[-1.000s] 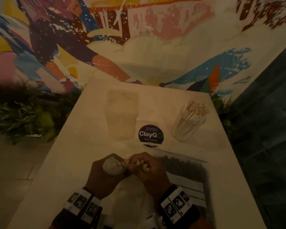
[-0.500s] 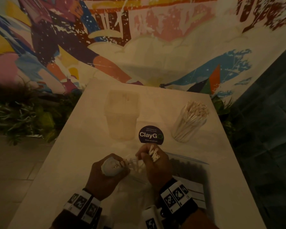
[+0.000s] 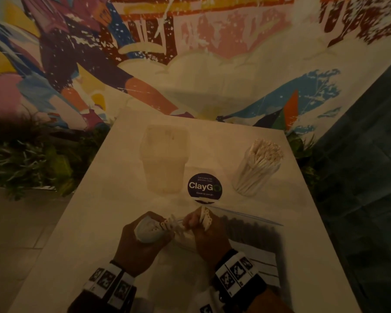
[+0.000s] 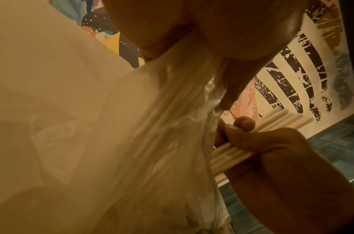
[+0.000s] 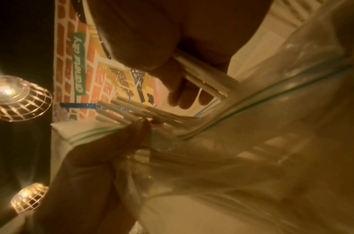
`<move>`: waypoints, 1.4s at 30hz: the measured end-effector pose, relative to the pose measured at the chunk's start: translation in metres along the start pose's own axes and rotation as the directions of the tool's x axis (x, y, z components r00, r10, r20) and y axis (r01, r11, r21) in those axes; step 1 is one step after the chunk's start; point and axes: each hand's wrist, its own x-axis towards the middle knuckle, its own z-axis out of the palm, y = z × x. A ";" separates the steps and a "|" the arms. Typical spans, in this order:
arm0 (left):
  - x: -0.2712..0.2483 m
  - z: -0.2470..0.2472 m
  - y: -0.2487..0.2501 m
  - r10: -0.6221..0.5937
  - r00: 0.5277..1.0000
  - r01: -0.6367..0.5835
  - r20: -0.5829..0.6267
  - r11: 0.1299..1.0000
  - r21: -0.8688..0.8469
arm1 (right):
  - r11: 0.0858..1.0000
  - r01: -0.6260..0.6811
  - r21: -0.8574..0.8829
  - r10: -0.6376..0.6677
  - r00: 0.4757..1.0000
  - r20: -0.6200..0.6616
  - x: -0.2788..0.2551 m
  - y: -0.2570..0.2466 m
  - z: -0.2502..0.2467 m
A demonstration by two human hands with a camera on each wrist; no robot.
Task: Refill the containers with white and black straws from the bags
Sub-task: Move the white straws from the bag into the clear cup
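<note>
My left hand (image 3: 145, 236) grips the bunched neck of a clear plastic bag (image 3: 146, 229) near the table's front, with white straw ends (image 3: 167, 222) poking out of it. My right hand (image 3: 204, 224) holds a small bundle of white straws (image 3: 205, 219) just right of the bag mouth, their ends pointing up and away. The same bundle (image 4: 258, 137) shows in the left wrist view, fingers curled round it. A clear container (image 3: 256, 168) packed with white straws stands at the back right. An empty translucent container (image 3: 165, 157) stands at the back middle. A zip bag of black straws (image 3: 251, 231) lies under my right forearm.
A round dark "ClayGo" sticker (image 3: 204, 186) lies on the pale table (image 3: 95, 211) between the two containers. A painted mural wall rises behind the table. Plants (image 3: 32, 159) fill the left side, and dark tiled floor lies to the right.
My right hand has drawn a few white straws out of the bag held by my left hand and lifted them slightly up and right. The left hand stayed in place.
</note>
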 end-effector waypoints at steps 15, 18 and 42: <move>-0.002 0.001 0.001 -0.016 0.999 0.014 -0.029 0.998 -0.056 | 0.988 0.144 0.057 -0.132 0.975 -0.179 -0.003 -0.040 -0.008; -0.003 0.001 0.001 -0.017 0.999 0.014 -0.034 0.996 -0.092 | 0.970 0.224 0.094 -0.194 0.947 -0.256 0.001 -0.059 -0.018; -0.004 -0.001 0.002 -0.072 0.995 0.062 -0.061 0.987 -0.150 | 0.934 0.357 -0.031 -0.251 0.589 -0.768 0.141 -0.159 -0.169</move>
